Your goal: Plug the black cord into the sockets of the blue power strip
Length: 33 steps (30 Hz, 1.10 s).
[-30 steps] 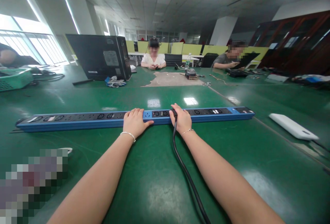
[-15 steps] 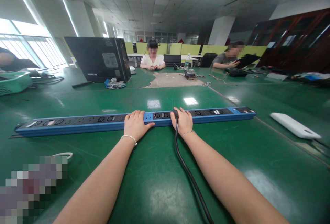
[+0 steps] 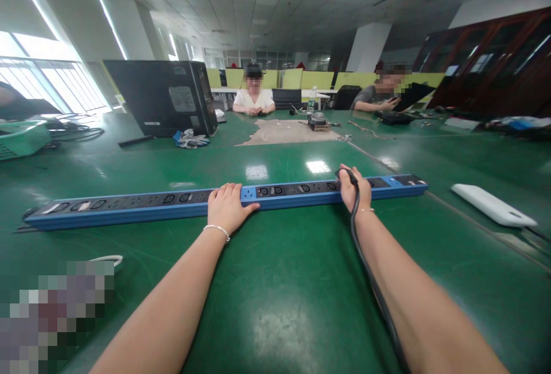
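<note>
A long blue-edged power strip [image 3: 142,206] with black sockets and two blue ones lies crosswise on the green table. My left hand [image 3: 226,205] grips it left of its middle, fingers over the top and thumb along the near edge. Further right, my right hand [image 3: 356,189] is closed around the black plug [image 3: 346,174] of a power cord. The thick black cord [image 3: 365,256] runs from it down toward me. The plug is just above or touching the strip's sockets; its tip is hidden, so I cannot tell whether it is inserted.
On the right lies a white oblong device [image 3: 493,205] with a cable. A black computer case [image 3: 159,98], gloves [image 3: 191,139] and a green basket [image 3: 23,140] stand at the back left. Two people sit across the table [image 3: 284,265]. A blurred-out object [image 3: 55,311] lies at the lower left.
My right hand has moved right along the power strip with the plug and cord, uncovering sockets near the middle. My left hand has stayed on the strip.
</note>
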{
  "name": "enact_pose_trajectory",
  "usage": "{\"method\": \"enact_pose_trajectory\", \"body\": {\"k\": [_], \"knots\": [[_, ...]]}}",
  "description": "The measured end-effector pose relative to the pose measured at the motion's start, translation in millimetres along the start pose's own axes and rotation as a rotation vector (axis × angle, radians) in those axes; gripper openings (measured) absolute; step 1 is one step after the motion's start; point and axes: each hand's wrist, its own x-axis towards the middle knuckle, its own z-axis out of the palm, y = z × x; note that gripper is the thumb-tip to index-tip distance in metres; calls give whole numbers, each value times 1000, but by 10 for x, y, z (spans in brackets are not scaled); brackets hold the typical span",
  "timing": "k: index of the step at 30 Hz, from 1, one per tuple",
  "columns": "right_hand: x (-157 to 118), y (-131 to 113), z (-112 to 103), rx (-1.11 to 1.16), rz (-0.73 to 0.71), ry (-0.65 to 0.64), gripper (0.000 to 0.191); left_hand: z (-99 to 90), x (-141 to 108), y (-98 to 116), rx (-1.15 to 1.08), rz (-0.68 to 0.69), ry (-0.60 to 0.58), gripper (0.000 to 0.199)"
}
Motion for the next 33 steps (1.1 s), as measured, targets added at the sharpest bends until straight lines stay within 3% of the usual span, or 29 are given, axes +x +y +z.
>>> {"method": "enact_pose_trajectory", "body": {"k": [5, 19, 24, 33], "knots": [[77, 339, -147, -67, 91, -101, 44, -6, 8, 0, 4, -5, -6, 70], [41, 379, -114, -272, -8, -210, 39, -14, 0, 7, 16, -1, -4, 70], [-18, 417, -156, -347, -138, -173, 41, -23, -5, 14, 18, -7, -15, 68], [-47, 390, -63, -187, -133, -84, 37, -27, 4, 12, 23, -22, -31, 69]]}}
